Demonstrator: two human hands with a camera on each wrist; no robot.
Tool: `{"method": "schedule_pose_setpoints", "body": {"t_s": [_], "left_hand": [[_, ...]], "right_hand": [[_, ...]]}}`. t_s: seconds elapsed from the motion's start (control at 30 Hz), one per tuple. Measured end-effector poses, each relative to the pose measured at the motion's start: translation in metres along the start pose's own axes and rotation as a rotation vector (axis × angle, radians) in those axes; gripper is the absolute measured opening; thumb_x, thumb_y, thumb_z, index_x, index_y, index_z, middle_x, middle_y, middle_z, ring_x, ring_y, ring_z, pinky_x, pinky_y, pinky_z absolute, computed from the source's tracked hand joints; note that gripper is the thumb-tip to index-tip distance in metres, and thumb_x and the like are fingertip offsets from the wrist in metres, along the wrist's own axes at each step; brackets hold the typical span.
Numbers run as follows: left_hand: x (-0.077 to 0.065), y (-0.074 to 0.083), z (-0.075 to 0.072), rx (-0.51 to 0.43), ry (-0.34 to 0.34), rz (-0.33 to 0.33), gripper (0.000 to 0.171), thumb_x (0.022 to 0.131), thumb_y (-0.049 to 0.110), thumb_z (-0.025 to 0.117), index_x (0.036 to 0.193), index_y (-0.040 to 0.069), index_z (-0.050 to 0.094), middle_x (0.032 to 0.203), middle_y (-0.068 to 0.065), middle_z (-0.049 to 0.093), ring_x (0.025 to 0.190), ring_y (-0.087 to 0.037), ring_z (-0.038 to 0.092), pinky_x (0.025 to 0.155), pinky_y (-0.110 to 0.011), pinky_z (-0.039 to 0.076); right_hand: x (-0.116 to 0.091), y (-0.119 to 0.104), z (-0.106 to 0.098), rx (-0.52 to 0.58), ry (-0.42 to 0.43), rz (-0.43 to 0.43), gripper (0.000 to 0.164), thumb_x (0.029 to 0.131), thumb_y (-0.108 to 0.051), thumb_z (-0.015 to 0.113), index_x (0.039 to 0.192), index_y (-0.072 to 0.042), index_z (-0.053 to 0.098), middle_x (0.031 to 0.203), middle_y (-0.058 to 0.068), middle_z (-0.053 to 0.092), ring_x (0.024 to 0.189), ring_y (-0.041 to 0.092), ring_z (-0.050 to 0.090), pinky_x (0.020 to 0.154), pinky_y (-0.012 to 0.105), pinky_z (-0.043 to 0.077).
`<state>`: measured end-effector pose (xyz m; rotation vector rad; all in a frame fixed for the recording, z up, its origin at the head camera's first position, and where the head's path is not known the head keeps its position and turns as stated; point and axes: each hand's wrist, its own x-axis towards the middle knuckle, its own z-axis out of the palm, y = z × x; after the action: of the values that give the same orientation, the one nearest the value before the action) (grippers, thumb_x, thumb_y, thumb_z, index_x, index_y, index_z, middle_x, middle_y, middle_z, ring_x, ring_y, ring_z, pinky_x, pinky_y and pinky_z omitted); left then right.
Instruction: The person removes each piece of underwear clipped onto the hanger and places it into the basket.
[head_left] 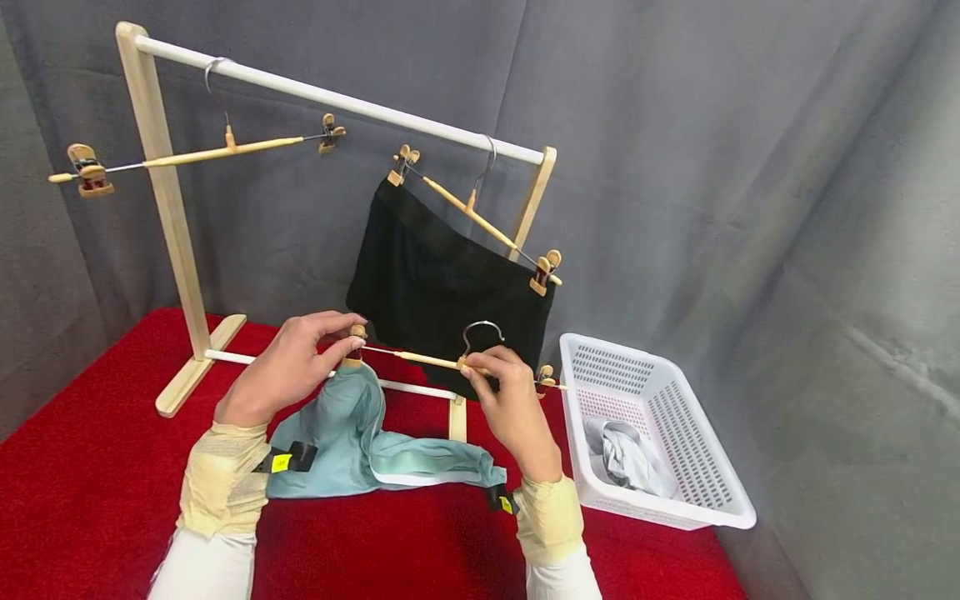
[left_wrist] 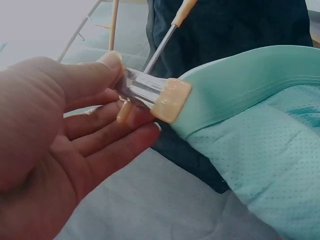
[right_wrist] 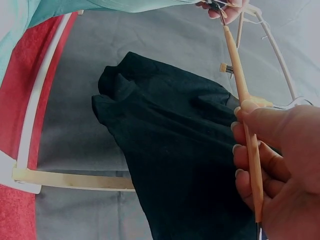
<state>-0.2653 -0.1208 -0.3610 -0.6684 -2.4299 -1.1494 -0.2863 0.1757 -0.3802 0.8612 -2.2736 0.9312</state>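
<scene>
My left hand (head_left: pixel 303 358) pinches the left clip (left_wrist: pixel 172 100) of a wooden clip hanger between thumb and fingers. That clip sits on the waistband corner of a teal garment (head_left: pixel 330 425), which looks like briefs and hangs down towards the red cloth. My right hand (head_left: pixel 513 400) grips the hanger's wooden bar (right_wrist: pixel 240 75) near its middle, just below the metal hook (head_left: pixel 482 323). The hanger's right clip (head_left: pixel 546 379) shows beyond my right hand, with no teal fabric in it.
Behind my hands stands a wooden rack with a white rail (head_left: pixel 337 102). An unloaded clip hanger (head_left: pixel 225 152) hangs at its left; another holds a black garment (head_left: pixel 450 275) at its right. To the right, a white basket (head_left: pixel 693 417) contains pale fabric (head_left: pixel 630 458).
</scene>
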Motion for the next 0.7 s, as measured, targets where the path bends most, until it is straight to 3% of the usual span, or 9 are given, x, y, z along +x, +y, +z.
{"method": "schedule_pose_setpoints", "body": {"t_s": [0.2, 0.43, 0.7], "left_hand": [[0.0018, 0.0, -0.0011, -0.018, -0.006, -0.015, 0.036, 0.087, 0.03, 0.06, 0.119, 0.014, 0.06, 0.105, 0.0, 0.064, 0.085, -0.012, 0.06, 0.078, -0.032, 0.052], [-0.0012, -0.0017, 0.0006, -0.051, -0.039, -0.077, 0.043, 0.085, 0.017, 0.064, 0.125, 0.007, 0.055, 0.11, -0.008, 0.063, 0.089, -0.016, 0.061, 0.079, -0.036, 0.052], [0.0007, -0.0019, 0.0004, -0.031, -0.09, -0.117, 0.042, 0.085, 0.021, 0.063, 0.124, 0.007, 0.055, 0.109, -0.008, 0.062, 0.089, -0.018, 0.06, 0.078, -0.036, 0.052]], "right_hand": [[0.0008, -0.0013, -0.0031, -0.008, 0.0, 0.006, 0.019, 0.084, -0.028, 0.063, 0.096, -0.014, 0.069, 0.092, -0.004, 0.059, 0.082, 0.008, 0.053, 0.076, 0.025, 0.05], [-0.0011, 0.0001, -0.002, -0.026, -0.012, 0.003, 0.02, 0.084, -0.028, 0.063, 0.097, -0.014, 0.069, 0.093, -0.004, 0.059, 0.083, 0.008, 0.053, 0.077, 0.025, 0.05], [-0.0008, 0.0002, -0.0009, -0.037, -0.019, 0.006, 0.02, 0.084, -0.028, 0.063, 0.098, -0.015, 0.069, 0.094, -0.003, 0.06, 0.085, 0.009, 0.053, 0.077, 0.025, 0.05]]}}
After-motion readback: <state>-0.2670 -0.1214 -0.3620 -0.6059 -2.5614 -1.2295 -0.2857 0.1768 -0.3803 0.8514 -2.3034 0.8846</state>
